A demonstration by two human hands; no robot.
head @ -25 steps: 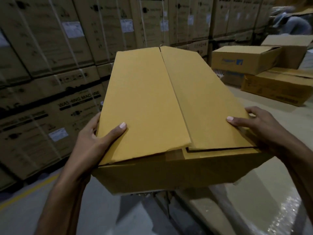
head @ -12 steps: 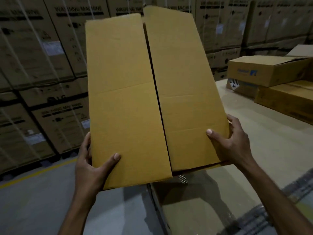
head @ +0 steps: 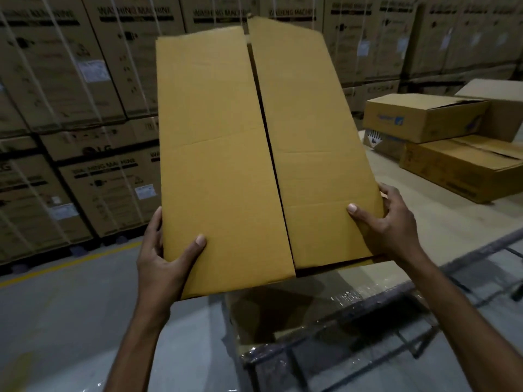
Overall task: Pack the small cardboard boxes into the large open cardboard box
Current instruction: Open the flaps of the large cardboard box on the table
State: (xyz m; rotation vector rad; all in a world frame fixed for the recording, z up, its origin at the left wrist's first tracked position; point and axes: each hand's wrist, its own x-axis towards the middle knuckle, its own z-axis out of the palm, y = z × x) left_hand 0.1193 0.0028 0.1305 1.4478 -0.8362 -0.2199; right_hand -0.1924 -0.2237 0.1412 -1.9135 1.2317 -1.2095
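The left hand (head: 167,261) and right hand (head: 387,224) each clamp a lower corner of the plain yellow-brown unsealed cardboard box (head: 254,154), held tilted up above the pale tabletop (head: 441,222), so its loose flaps could gape and slip from the thumbs.

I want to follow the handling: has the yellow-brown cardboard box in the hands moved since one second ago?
Yes. The yellow-brown cardboard box has tipped up; its far edge now overlaps the upper row of stacked washing machine cartons behind it.
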